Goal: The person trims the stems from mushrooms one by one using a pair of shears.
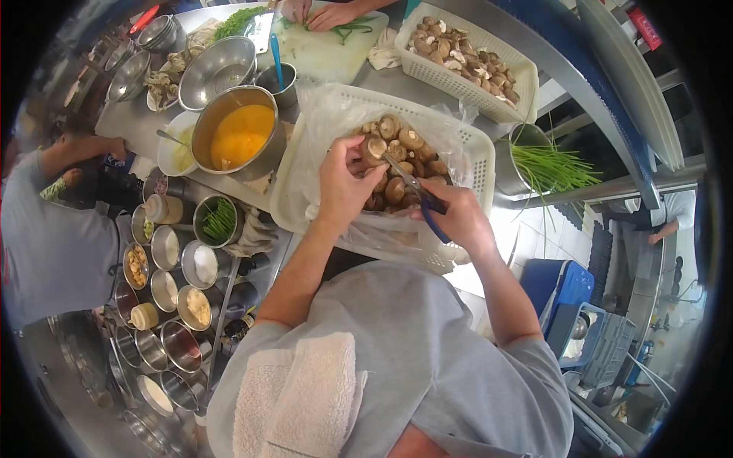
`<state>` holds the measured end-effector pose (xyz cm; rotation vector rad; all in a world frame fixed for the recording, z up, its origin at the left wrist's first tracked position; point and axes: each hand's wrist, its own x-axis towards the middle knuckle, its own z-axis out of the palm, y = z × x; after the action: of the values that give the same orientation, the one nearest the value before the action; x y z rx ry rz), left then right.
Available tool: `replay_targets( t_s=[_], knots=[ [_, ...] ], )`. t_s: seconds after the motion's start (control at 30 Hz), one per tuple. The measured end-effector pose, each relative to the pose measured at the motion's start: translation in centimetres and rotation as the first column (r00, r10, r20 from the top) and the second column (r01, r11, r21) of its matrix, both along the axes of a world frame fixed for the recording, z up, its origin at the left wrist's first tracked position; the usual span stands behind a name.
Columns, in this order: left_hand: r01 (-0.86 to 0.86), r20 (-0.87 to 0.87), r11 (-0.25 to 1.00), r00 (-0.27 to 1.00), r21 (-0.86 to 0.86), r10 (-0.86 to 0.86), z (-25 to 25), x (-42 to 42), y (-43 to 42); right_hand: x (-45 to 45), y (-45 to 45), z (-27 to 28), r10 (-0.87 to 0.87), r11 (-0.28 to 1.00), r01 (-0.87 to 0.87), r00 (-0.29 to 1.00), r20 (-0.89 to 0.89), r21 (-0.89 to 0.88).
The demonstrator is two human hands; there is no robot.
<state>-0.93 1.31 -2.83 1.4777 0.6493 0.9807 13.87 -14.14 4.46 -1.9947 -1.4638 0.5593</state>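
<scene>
My left hand [345, 183] pinches a brown mushroom [372, 149], its pale underside turned up, over the heap. In my right hand [460, 217] is a pair of scissors [432, 200] with dark blue handles. The blades reach up and left to the held mushroom's stem side; whether they touch it I cannot tell. Below both hands, many whole mushrooms [410, 138] lie in a clear plastic bag [328, 114] that lines a white perforated basket [484, 162].
Behind stands a second white basket [527, 80] of mushrooms. A steel pot of yellow liquid [243, 137] is at left, green stalks [550, 164] at right. Another person's hands [330, 15] work at a cutting board [328, 57]. Several ingredient containers [200, 263] stand lower left; another person [61, 221] is beyond.
</scene>
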Motion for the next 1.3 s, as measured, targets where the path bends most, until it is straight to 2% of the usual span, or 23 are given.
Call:
replay_targets(
  t_s=[0.03, 0.1, 0.17, 0.27, 0.37, 0.57, 0.73, 0.83, 0.93, 0.97, 1.03, 1.07, 1.17, 1.27, 1.3],
  knots=[
    [0.036, 0.054, 0.999, 0.998, -0.038, -0.033, 0.3, -0.1, 0.3, 0.3, -0.3, 0.5, -0.014, 0.999, 0.012, 1.0, -0.023, -0.05],
    [0.15, 0.192, 0.974, 0.974, -0.167, -0.117, 0.9, -0.6, 0.9, 0.9, -0.9, 0.8, 0.009, 0.999, -0.008, 1.0, -0.011, 0.034],
    [0.319, 0.361, 0.89, 0.912, -0.326, -0.194, 1.2, -1.3, 1.6, 1.5, -1.2, 1.3, 0.018, 0.997, -0.02, 1.0, 0.026, 0.074],
    [0.497, 0.473, 0.786, 0.828, -0.368, -0.302, 1.2, -1.9, 1.6, 2.2, -1.3, 2.6, 0.038, 0.996, -0.046, 0.994, 0.101, 0.073],
    [0.477, 0.528, 0.785, 0.817, -0.395, -0.23, 1.8, -1.8, 0.9, 2.8, -1.0, 3.1, 0.095, 0.991, -0.109, 0.982, 0.163, 0.074],
    [0.465, 0.423, 0.845, 0.844, -0.266, -0.331, -0.8, -1.7, 1.4, 3.3, 0.0, 3.7, 0.164, 0.982, -0.183, 0.943, 0.291, 0.039],
    [0.45, 0.381, 0.845, 0.864, -0.288, -0.33, -0.3, -2.1, 1.6, 3.3, 0.5, 2.8, 0.195, 0.978, -0.207, 0.93, 0.313, 0.007],
    [0.428, 0.382, 0.849, 0.874, -0.31, -0.301, 0.2, -2.1, 1.4, 3.1, 0.6, 2.2, 0.212, 0.97, -0.238, 0.929, 0.305, 0.05],
    [0.414, 0.348, 0.853, 0.888, -0.317, -0.302, -0.2, -2.0, 1.4, 3.4, 0.4, 0.2, 0.217, 0.944, -0.279, 0.927, 0.306, 0.176],
    [0.411, 0.331, 0.857, 0.892, -0.312, -0.308, -0.4, -2.0, 1.5, 3.5, 0.2, -0.1, 0.218, 0.968, -0.233, 0.964, 0.149, 0.089],
    [0.384, 0.336, 0.813, 0.909, -0.437, -0.249, -0.2, -1.6, 1.3, 3.4, -0.2, -0.5, 0.163, 0.979, -0.181, 0.972, -0.168, -0.099],
    [0.366, 0.333, 0.788, 0.917, -0.495, -0.217, 0.0, -1.5, 1.4, 3.6, -0.6, -1.1, 0.112, 0.984, -0.151, 0.938, -0.329, -0.094],
    [0.384, 0.375, 0.733, 0.908, -0.562, -0.188, -0.7, -1.6, 2.0, 4.6, -1.7, -1.3, -0.049, 0.984, -0.092, 0.674, -0.737, -0.15],
    [0.375, 0.385, 0.734, 0.908, -0.566, -0.166, 0.2, -1.3, 1.9, 3.5, -1.9, -1.0, -0.034, 0.997, -0.012, 0.824, -0.565, -0.077],
    [0.335, 0.332, 0.772, 0.928, -0.54, -0.17, 0.3, -1.2, 1.8, 3.3, -1.7, -0.7, 0.016, 0.995, -0.055, 0.917, -0.4, -0.086]
  ],
)
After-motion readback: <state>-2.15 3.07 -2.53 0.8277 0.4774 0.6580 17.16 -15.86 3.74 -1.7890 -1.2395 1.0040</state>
